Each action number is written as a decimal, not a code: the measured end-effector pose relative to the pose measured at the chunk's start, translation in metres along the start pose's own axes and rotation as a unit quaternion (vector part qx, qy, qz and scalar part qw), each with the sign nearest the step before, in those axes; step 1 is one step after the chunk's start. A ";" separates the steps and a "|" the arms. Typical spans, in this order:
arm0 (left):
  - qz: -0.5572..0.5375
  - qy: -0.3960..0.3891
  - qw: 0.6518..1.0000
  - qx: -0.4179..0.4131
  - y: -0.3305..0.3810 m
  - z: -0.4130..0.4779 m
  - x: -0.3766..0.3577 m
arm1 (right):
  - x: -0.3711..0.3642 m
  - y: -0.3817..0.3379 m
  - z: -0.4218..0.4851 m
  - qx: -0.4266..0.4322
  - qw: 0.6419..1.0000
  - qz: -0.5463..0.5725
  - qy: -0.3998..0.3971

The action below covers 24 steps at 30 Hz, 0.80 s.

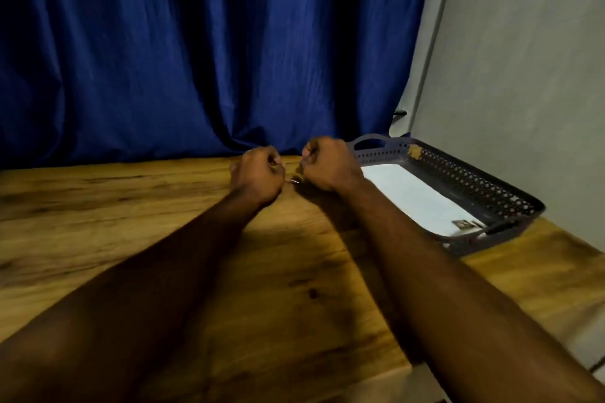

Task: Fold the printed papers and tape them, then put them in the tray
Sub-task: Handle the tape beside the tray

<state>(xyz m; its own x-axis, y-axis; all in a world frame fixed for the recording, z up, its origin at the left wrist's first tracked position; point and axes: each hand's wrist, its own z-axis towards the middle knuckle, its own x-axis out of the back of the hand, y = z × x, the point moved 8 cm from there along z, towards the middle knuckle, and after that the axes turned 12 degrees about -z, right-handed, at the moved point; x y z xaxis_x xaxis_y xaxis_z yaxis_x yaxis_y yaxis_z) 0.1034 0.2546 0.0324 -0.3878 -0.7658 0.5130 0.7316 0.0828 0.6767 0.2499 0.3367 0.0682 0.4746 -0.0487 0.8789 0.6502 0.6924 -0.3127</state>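
My left hand and my right hand are both curled into fists, side by side over the far middle of the wooden table, with both arms stretched out. A tiny grey tip shows between the fists, right beside my left hand; I cannot tell what it is or whether it is held. To the right stands a dark perforated tray with handles. White folded paper lies flat inside it, with a small dark printed mark near its front end. No tape is in view.
A blue curtain hangs behind the table's far edge. A grey wall runs along the right side, close behind the tray. The table's front right corner is near my right forearm.
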 end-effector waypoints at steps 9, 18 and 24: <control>-0.026 -0.029 0.989 0.140 -0.080 0.060 0.007 | -0.079 0.009 0.020 -0.011 0.996 -0.085 0.010; -0.018 -0.045 0.991 0.127 -0.088 0.075 -0.019 | -0.095 0.018 0.042 0.034 0.999 -0.035 0.013; -0.069 -0.104 0.989 0.081 -0.073 0.062 -0.038 | -0.088 0.021 0.036 0.099 0.994 -0.039 -0.010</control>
<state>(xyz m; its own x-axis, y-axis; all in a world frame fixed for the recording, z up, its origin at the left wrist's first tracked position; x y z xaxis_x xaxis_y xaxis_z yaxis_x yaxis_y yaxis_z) 0.0301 0.3173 -0.0040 -0.5973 -0.6309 0.4952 0.5704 0.0999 0.8152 0.1998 0.3814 -0.0025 0.4151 -0.0947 0.9049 0.5537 0.8155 -0.1686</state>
